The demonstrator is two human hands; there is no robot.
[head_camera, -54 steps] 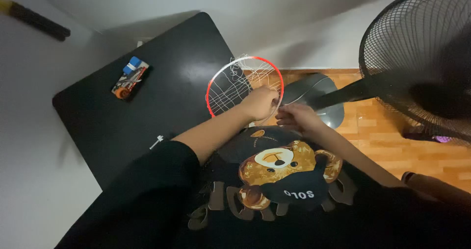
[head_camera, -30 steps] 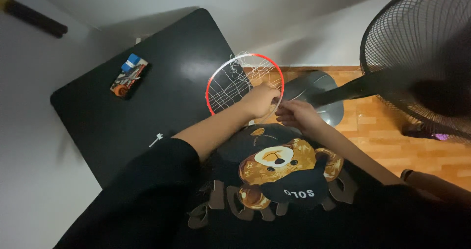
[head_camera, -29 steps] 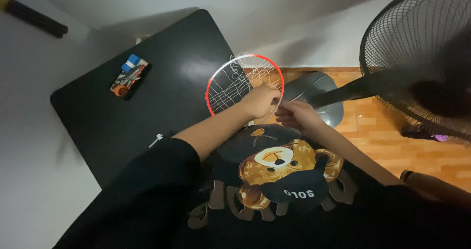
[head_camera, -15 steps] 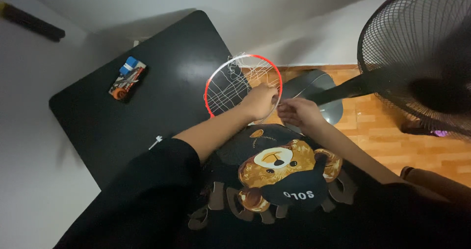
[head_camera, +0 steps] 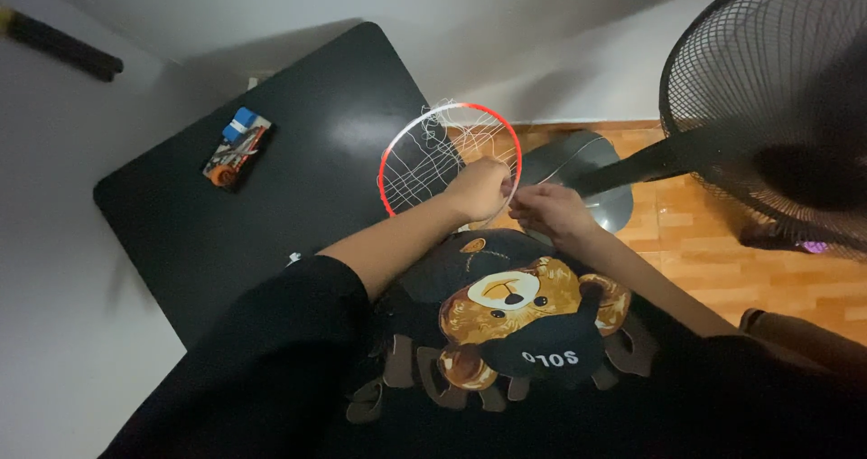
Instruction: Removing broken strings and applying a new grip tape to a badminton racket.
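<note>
A red-framed racket head (head_camera: 394, 147) with loose, broken white strings (head_camera: 433, 156) hangs over the edge of a black table (head_camera: 181, 215). My left hand (head_camera: 480, 188) is closed on the lower right part of the frame, among the strings. Just to its right, my right hand (head_camera: 553, 213) pinches a thin white string that runs toward the frame. The two hands almost touch. The racket's handle is hidden below my arms and my black shirt with a bear print.
A small flat packet (head_camera: 237, 146) in blue, orange and black lies on the table's far left. A black standing fan (head_camera: 777, 107) with a round grey base (head_camera: 578, 165) stands at the right on an orange wooden floor. White walls surround the table.
Both hands stay on the racket and string with only slight shifts. The view has drifted a little; the racket sits slightly left of where it was.
</note>
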